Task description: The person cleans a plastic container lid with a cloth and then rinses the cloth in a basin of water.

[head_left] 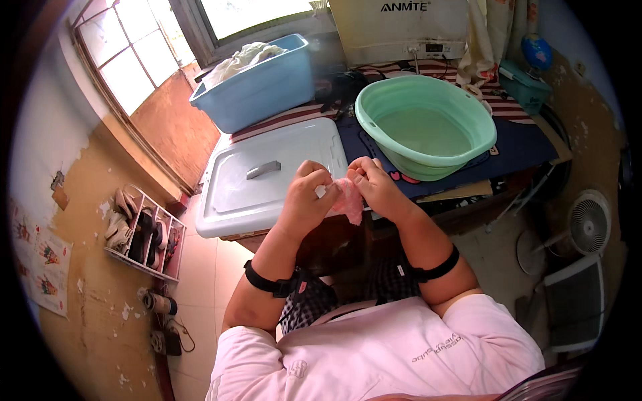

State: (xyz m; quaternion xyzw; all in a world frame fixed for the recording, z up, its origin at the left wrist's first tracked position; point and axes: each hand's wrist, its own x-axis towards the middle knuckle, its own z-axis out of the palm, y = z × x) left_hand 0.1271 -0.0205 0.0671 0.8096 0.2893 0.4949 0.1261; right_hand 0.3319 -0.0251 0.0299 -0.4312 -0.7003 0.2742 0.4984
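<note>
Between my two hands hangs a small, thin pink cloth (348,202), bunched at the top and loose below. My left hand (307,197) pinches its left side with curled fingers, and a small white bit shows at those fingers. The cloth's upper right side is pinched by my right hand (376,189). Its exact kind is hard to make out. Both hands are above the front edge of a pale grey plastic lid (267,210), which lies on the table. On the lid rests a small grey block-shaped object (263,170).
A green basin (428,160) with liquid stands right of my hands on a dark blue mat (528,144). Behind the lid is a blue tub (261,100) holding pale cloth. A shoe rack (148,230) stands at the left wall, a fan (588,224) at the right.
</note>
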